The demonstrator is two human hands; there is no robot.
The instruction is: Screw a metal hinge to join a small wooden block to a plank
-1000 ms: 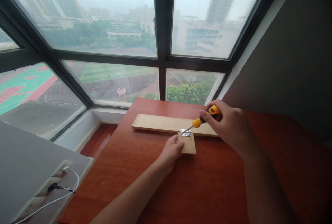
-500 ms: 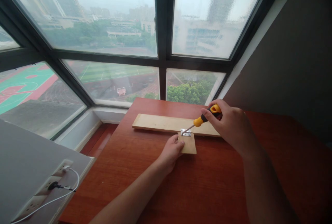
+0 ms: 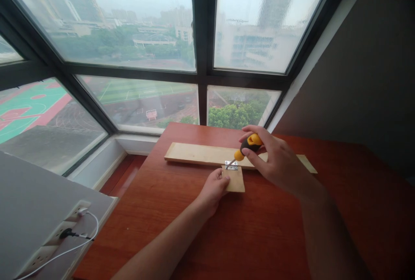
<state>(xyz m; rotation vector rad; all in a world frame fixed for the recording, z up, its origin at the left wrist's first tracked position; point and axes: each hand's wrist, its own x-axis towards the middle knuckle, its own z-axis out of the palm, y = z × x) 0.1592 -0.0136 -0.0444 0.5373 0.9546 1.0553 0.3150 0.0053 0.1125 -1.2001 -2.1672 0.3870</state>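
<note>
My left hand [image 3: 214,188] grips the left side of a small wooden board [image 3: 235,181], thumb on top. A silver metal hinge [image 3: 231,165] spans this board and a long wooden plank [image 3: 194,152] behind it. Between the fingers of my right hand [image 3: 275,157] is a yellow and black screwdriver [image 3: 250,144], leaning down to the left. Its tip meets the near left part of the hinge; any screw there is too small to make out. My right hand covers part of the plank, whose right end shows beyond the wrist.
The boards lie on a reddish-brown table [image 3: 155,219]. Windows with a dark frame [image 3: 202,55] rise behind it. At the lower left, a white cable [image 3: 97,224] and a black plug [image 3: 66,232] sit in wall sockets. A dark wall [image 3: 363,81] stands on the right.
My right hand has shifted left and its fingers have turned around the handle, which now stands a little steeper. The plank's right end has come into sight. My left hand stays in place.
</note>
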